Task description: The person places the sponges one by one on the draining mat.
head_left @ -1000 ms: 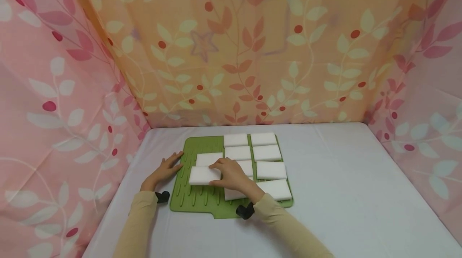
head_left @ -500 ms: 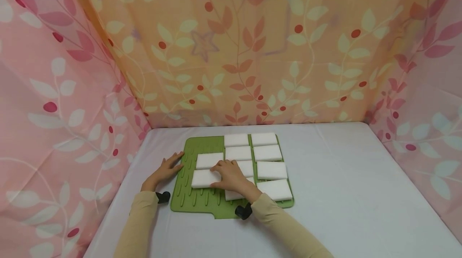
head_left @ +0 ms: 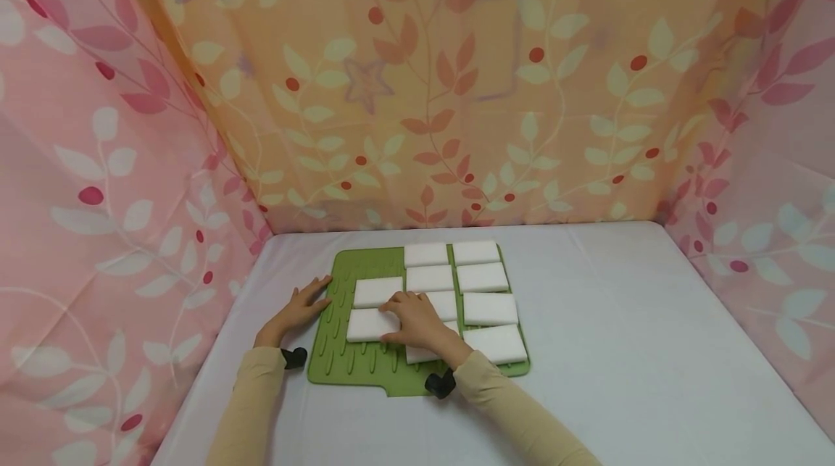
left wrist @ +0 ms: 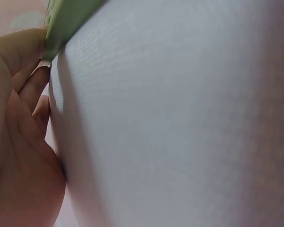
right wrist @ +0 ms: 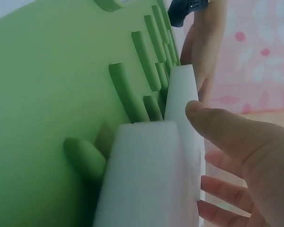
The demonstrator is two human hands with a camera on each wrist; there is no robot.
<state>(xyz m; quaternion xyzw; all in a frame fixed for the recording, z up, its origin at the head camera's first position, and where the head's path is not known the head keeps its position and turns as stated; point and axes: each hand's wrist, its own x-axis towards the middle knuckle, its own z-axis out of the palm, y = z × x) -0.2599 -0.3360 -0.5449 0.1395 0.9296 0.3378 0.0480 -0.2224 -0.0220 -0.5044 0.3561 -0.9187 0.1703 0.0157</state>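
A white rectangular sponge (head_left: 364, 325) lies flat at the left of the front part of a green ridged mat (head_left: 365, 261). My right hand (head_left: 420, 321) spans its right end, thumb at the near side and fingers toward the far side. In the right wrist view the thumb (right wrist: 213, 118) touches this sponge (right wrist: 180, 92); the fingertips' contact is partly hidden. Just behind it lies another sponge (head_left: 378, 292). My left hand (head_left: 296, 312) rests at the mat's left edge with fingers extended; in the left wrist view its thumb (left wrist: 23, 45) touches the mat's edge (left wrist: 68, 26).
Several more white sponges stand in two columns on the mat's right half, among them a back-right one (head_left: 476, 252) and a front-right one (head_left: 496, 345). A white cloth (head_left: 620, 350) covers the table. Patterned curtains (head_left: 443, 89) enclose the back and sides.
The sponge under my right hand has come down from a slight tilt to lie flat, shifting a little toward me and right. My left hand stays in place.
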